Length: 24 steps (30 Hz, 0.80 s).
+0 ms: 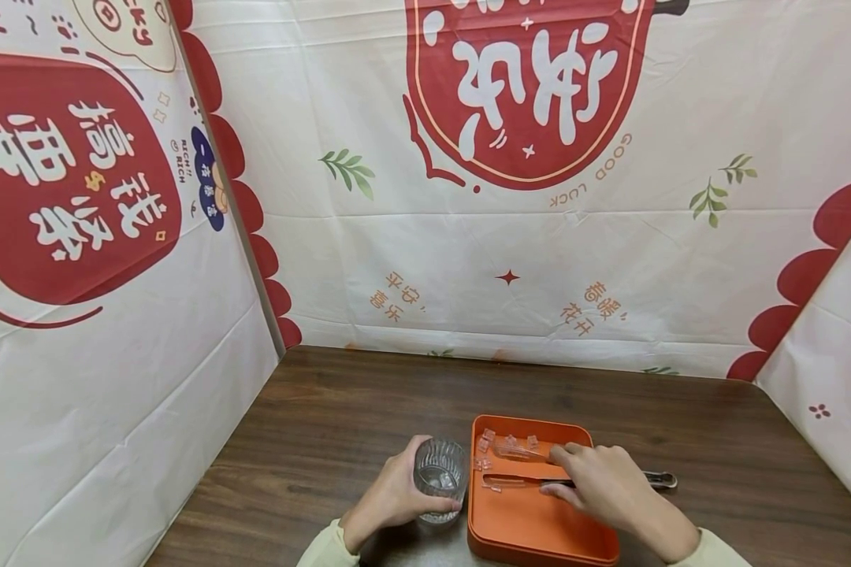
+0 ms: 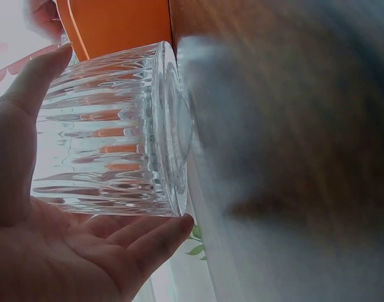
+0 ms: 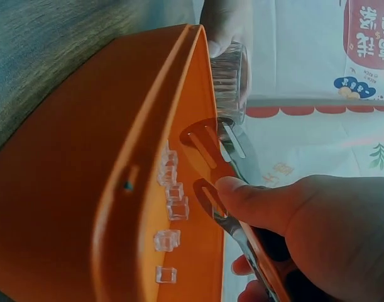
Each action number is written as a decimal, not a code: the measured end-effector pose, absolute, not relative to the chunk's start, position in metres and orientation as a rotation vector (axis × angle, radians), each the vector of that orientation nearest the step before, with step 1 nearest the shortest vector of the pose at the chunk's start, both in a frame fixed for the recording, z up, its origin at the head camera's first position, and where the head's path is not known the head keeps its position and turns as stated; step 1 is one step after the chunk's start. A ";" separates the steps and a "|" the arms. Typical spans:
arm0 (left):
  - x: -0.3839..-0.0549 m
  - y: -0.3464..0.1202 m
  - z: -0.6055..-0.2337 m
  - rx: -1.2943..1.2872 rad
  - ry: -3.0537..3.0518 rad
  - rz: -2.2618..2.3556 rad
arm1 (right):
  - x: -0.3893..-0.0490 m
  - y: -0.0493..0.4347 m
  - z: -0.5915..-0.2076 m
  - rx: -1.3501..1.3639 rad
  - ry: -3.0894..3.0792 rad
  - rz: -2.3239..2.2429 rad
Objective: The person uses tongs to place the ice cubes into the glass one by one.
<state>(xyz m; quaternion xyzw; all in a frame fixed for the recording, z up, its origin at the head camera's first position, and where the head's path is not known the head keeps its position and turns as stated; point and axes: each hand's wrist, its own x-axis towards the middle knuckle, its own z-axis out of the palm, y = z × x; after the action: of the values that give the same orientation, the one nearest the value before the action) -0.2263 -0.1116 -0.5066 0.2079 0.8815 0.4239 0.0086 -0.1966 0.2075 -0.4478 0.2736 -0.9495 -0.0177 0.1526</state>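
Observation:
My left hand [image 1: 399,490] grips a clear ribbed drinking glass [image 1: 441,465], thumb on the near side and fingers round the far side. A few clear pieces show inside it. The glass stands upright beside the orange tray [image 1: 510,526], close to its left wall. My right hand [image 1: 605,482] holds metal serving tongs with dark grips [image 3: 243,242] over the tray. Their slotted tips are spread apart, pointing left, with nothing between them. Several small clear cubes [image 3: 177,209] lie in the tray along its left and far sides.
The tray's raised rim [image 1: 532,420] runs all round the cubes. Dark wood-grain tabletop [image 1: 312,425] extends to the left of the glass and behind the tray. Printed white cloth [image 1: 468,260] hangs along the back and both sides of the table.

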 end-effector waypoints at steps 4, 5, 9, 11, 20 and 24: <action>-0.227 -0.112 -0.507 0.648 2.759 1.318 | -0.196 0.208 -0.451 0.805 -2.753 -0.022; -0.227 -0.112 -0.507 0.647 2.760 1.317 | -0.196 0.208 -0.452 0.809 -2.761 -0.016; -0.227 -0.112 -0.507 0.647 2.755 1.325 | -0.196 0.209 -0.454 0.824 -2.786 0.010; -0.227 -0.112 -0.507 0.648 2.749 1.331 | -0.197 0.210 -0.456 0.835 -2.787 0.012; -0.227 -0.112 -0.507 0.649 2.739 1.340 | -0.199 0.211 -0.462 0.860 -2.780 0.003; -0.228 -0.112 -0.507 0.650 2.742 1.334 | -0.199 0.210 -0.463 0.868 -2.764 0.000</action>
<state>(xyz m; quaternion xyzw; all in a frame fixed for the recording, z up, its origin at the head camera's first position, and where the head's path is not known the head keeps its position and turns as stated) -0.2276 -0.1123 -0.5072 0.2085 0.8794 0.4279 0.0117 -0.1991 0.2100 -0.4627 0.2975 -0.9469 -0.0001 0.1220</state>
